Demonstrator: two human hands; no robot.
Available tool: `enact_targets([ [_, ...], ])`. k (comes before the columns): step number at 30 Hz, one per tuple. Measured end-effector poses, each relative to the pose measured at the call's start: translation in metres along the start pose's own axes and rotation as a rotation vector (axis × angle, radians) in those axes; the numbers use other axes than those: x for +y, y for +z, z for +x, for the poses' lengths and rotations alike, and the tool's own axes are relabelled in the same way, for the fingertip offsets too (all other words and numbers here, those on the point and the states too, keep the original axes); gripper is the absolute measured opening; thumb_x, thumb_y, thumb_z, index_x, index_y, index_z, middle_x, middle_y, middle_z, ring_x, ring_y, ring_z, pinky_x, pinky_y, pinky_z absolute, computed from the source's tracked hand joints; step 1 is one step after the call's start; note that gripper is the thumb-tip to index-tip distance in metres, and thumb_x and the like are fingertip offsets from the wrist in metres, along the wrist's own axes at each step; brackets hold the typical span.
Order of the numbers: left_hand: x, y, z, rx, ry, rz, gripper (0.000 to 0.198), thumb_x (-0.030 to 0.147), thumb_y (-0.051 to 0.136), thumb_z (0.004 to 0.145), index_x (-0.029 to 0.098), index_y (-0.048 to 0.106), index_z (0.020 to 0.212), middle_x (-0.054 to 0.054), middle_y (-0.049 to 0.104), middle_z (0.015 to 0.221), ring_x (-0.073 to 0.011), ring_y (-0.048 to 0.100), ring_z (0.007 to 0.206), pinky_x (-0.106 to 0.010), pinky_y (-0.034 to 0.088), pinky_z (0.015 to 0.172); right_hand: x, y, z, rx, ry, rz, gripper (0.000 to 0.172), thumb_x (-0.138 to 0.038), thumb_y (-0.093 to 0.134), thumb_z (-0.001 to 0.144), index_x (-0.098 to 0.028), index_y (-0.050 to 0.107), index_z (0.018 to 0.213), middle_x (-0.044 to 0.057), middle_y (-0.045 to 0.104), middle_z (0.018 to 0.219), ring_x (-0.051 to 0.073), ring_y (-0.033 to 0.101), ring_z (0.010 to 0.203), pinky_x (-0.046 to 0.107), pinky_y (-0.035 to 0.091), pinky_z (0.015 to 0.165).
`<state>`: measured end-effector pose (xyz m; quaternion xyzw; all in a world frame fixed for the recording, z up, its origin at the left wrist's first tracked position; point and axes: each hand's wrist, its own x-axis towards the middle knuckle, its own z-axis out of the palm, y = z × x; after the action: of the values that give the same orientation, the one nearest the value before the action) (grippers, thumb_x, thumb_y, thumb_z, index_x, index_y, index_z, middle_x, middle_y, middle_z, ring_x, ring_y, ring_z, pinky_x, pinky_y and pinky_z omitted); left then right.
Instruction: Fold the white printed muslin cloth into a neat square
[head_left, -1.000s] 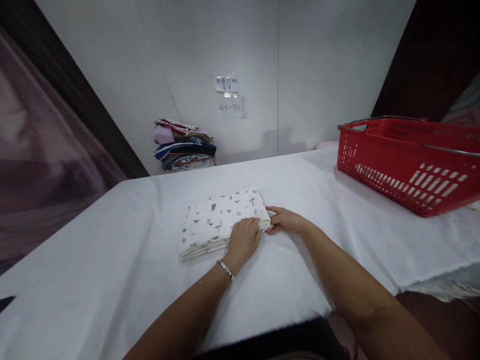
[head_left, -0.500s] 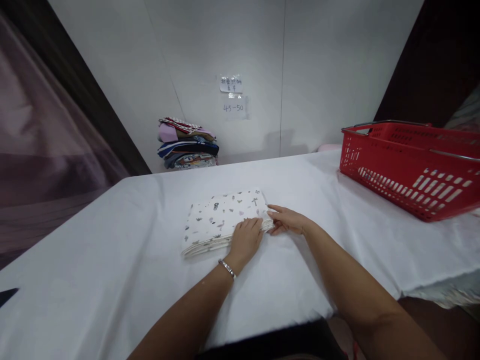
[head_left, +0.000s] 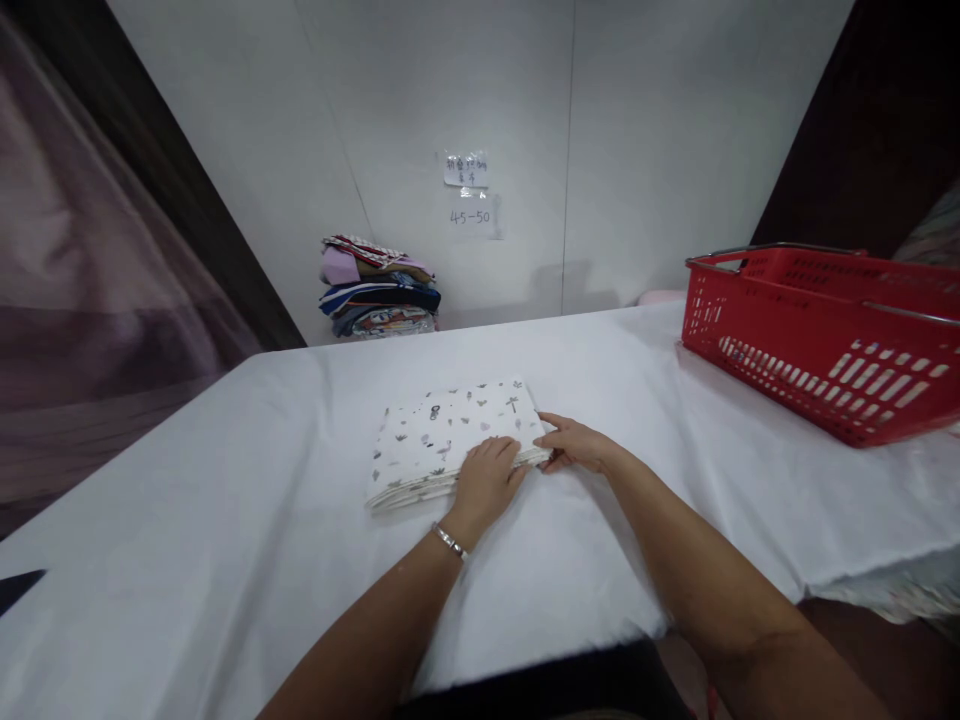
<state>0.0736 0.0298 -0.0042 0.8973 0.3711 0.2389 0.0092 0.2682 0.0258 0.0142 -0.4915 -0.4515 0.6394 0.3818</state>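
Observation:
A folded white cloth (head_left: 427,435) printed with small plants and animals lies on the table, its stacked layers showing along the front edge. My left hand (head_left: 489,478), with a silver bracelet at the wrist, rests on its front edge near the right corner. The fingers lie flat over the top layer. At the right edge, my right hand (head_left: 574,444) pinches the cloth's corner. Some of its fingertips are hidden beside and under the layers.
A white cloth covers the table (head_left: 300,560). The red basket (head_left: 810,350) stands at the right. Beyond the far edge is a pile of folded fabrics (head_left: 381,295) by the wall. Paper signs (head_left: 474,216) hang above, and a pinkish curtain (head_left: 82,280) hangs at left.
My left hand has slid slightly left along the cloth's front edge. The right hand stays at the right corner, and the view has shifted a little.

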Motion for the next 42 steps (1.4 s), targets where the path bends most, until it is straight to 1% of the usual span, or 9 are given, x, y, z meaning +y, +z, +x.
enact_targets([
  [5,-0.013,-0.012,-0.001,0.018,-0.089,-0.046,0.026,0.037,0.042,0.088,0.021,0.062,0.087,-0.005,0.063,0.092,-0.0187,0.054,0.090,-0.033,0.040,0.080,0.001,-0.001,0.000,-0.009,0.013,0.010,0.068,-0.017,0.065,0.074,-0.018,0.035,0.134,0.004,0.067,0.073,0.013,0.062,0.057,0.029,0.056,0.059],
  [9,-0.032,-0.029,-0.001,-0.008,-0.281,-0.004,0.034,0.039,0.038,0.088,0.021,0.061,0.072,-0.003,0.063,0.079,-0.0170,0.055,0.080,-0.029,0.040,0.068,0.003,-0.005,0.001,-0.030,0.013,0.022,0.073,-0.021,0.068,0.073,-0.019,0.033,0.136,0.005,0.068,0.079,0.013,0.063,0.059,0.031,0.057,0.062],
  [14,-0.071,-0.052,-0.005,-0.066,-0.617,0.109,0.029,0.041,0.043,0.083,0.023,0.063,0.074,-0.002,0.064,0.084,-0.0196,0.057,0.076,-0.029,0.038,0.061,0.005,-0.007,0.000,-0.039,0.017,0.027,0.079,-0.024,0.070,0.072,-0.018,0.029,0.138,0.006,0.068,0.084,0.014,0.064,0.063,0.031,0.057,0.065],
  [17,-0.083,-0.058,-0.008,-0.074,-0.686,0.102,0.026,0.040,0.044,0.082,0.023,0.064,0.076,-0.003,0.065,0.085,-0.0202,0.058,0.077,-0.029,0.039,0.062,0.005,-0.008,0.000,-0.056,0.012,0.026,0.078,-0.025,0.070,0.072,-0.019,0.029,0.138,0.006,0.068,0.086,0.014,0.064,0.064,0.031,0.057,0.066],
  [19,-0.079,-0.056,-0.008,-0.043,-0.611,0.066,0.023,0.038,0.046,0.082,0.022,0.063,0.081,-0.002,0.064,0.088,-0.0197,0.057,0.080,-0.029,0.040,0.065,0.005,-0.008,0.000,-0.069,0.010,0.021,0.077,-0.025,0.070,0.072,-0.020,0.031,0.137,0.006,0.067,0.086,0.014,0.064,0.065,0.031,0.057,0.068],
  [24,-0.040,-0.037,-0.007,-0.013,-0.167,-0.114,0.022,0.036,0.046,0.086,0.023,0.062,0.093,-0.002,0.061,0.095,-0.0169,0.053,0.090,-0.028,0.041,0.076,0.007,-0.010,0.001,-0.094,-0.009,0.020,0.075,-0.027,0.070,0.072,-0.021,0.032,0.136,0.005,0.067,0.086,0.014,0.064,0.065,0.030,0.057,0.068],
  [27,-0.023,-0.026,-0.007,-0.019,-0.025,-0.119,0.021,0.032,0.045,0.087,0.024,0.061,0.099,-0.003,0.059,0.096,-0.0167,0.051,0.090,-0.030,0.041,0.077,0.009,-0.010,0.002,-0.085,-0.013,0.009,0.075,-0.029,0.071,0.072,-0.021,0.032,0.136,0.005,0.067,0.087,0.013,0.063,0.065,0.029,0.057,0.066],
  [35,-0.018,-0.016,-0.009,-0.025,0.046,-0.040,0.021,0.025,0.042,0.089,0.024,0.061,0.099,-0.004,0.057,0.094,-0.0172,0.049,0.088,-0.033,0.039,0.076,0.009,-0.005,0.004,-0.025,0.006,-0.041,0.069,-0.044,0.061,0.078,-0.020,0.032,0.136,0.004,0.066,0.075,0.014,0.062,0.062,0.028,0.056,0.059],
  [42,-0.018,-0.018,-0.007,-0.055,0.022,-0.048,0.025,0.026,0.038,0.091,0.022,0.063,0.092,-0.003,0.057,0.086,-0.0156,0.049,0.083,-0.030,0.037,0.073,0.008,-0.002,0.003,-0.022,-0.038,-0.090,0.066,-0.031,0.069,0.072,-0.024,0.040,0.131,0.002,0.065,0.080,0.012,0.061,0.061,0.027,0.055,0.059],
])
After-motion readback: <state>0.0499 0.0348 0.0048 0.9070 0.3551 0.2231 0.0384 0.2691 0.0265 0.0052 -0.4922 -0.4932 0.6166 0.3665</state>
